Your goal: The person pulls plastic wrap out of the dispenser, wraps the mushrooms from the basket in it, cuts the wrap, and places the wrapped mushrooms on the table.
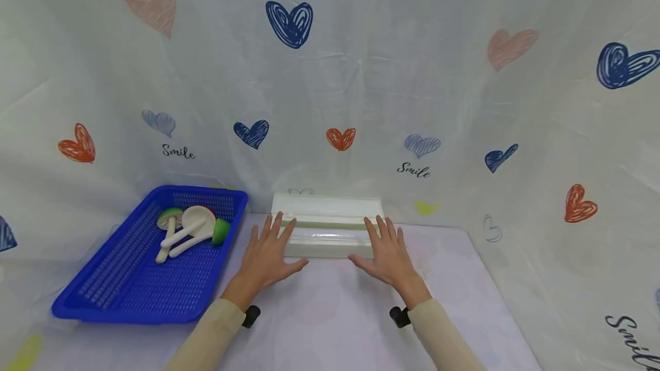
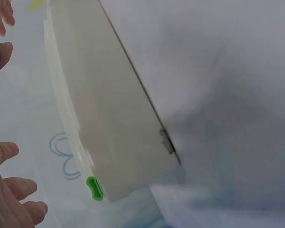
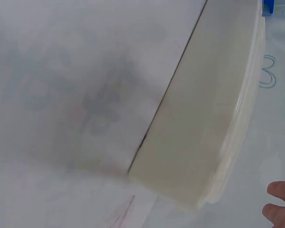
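A long off-white box (image 1: 327,251) lies crosswise at the back of the table, its white lid (image 1: 327,206) raised behind it. Shiny clear film (image 1: 330,235) shows inside, like a cling film dispenser. My left hand (image 1: 264,262) is at the box's left end, fingers straight and spread, gripping nothing. At the right end my right hand (image 1: 388,259) is spread the same way, also holding nothing. In the left wrist view a small green piece (image 2: 94,188) sits at one end of the box (image 2: 104,104). The right wrist view shows the plain front (image 3: 194,109).
To the left stands a blue plastic basket (image 1: 134,318). Several toy mushrooms with pale stems lie in it, including a green-capped one (image 1: 170,219) and a white one with a red edge (image 1: 200,219). A white curtain (image 1: 330,85) printed with hearts hangs right behind the table.
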`<state>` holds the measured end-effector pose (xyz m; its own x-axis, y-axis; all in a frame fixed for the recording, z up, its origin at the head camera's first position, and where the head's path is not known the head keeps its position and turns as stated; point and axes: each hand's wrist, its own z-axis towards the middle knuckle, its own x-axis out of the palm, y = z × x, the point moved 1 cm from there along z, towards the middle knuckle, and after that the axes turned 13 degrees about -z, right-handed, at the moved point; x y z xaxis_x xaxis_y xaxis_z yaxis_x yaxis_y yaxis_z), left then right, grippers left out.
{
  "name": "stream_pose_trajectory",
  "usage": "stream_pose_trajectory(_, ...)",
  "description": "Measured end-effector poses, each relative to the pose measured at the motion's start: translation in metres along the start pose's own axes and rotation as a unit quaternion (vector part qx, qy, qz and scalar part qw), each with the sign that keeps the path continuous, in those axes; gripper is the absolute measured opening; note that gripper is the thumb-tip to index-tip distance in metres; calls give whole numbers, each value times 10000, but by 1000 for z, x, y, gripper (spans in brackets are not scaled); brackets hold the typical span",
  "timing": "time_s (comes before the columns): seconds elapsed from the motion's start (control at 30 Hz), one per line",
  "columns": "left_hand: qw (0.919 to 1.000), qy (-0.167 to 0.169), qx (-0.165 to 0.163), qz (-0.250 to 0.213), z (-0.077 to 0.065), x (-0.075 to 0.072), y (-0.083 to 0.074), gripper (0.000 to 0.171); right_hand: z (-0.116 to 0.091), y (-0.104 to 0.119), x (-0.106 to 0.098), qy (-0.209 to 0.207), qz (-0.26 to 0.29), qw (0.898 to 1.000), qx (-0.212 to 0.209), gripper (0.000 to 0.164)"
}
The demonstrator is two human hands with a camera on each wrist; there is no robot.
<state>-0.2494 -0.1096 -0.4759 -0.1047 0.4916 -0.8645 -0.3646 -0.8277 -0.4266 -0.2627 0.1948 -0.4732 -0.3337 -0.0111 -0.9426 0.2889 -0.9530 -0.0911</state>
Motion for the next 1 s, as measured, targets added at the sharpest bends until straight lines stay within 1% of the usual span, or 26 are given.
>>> stream_pose_trajectory(0.13, 9996, 70, 266, -88, 16, 9, -8, 96, 5, -5, 5, 38, 214, 9997, -135, 92)
stream_pose_trajectory(0.23, 9983, 32, 519, -253, 20, 17, -10, 93, 6, -4, 13, 29, 351, 9991, -226, 89)
stream_pose_trajectory(0.37, 9955, -225, 897, -223, 23, 25, -7, 88, 9, 2, 22, -184, 410, 9982, -403, 84)
stream_pose_trajectory(0.5, 9920, -516, 1145, -147, 25, 29, -4, 84, 16, 10, 27, -454, 368, 9955, -744, 75)
stream_pose_trajectory(0.57, 9903, -582, 1242, -203, 25, 29, -2, 82, 19, 14, 29, -575, 282, 9939, -900, 72)
stream_pose_trajectory(0.63, 9897, -604, 1276, -245, 25, 31, -1, 80, 20, 16, 30, -666, 194, 9929, -964, 69)
stream_pose_trajectory(0.73, 9915, -503, 1159, -300, 26, 34, -1, 75, 20, 18, 31, -744, 55, 9926, -955, 63)
stream_pose_trajectory(0.87, 9951, -365, 915, -107, 27, 39, -1, 66, 20, 20, 32, -784, -118, 9926, -921, 48)
stream_pose_trajectory(1.0, 9948, -430, 921, 71, 28, 41, 0, 51, 21, 22, 32, -724, -239, 9937, -818, 32)
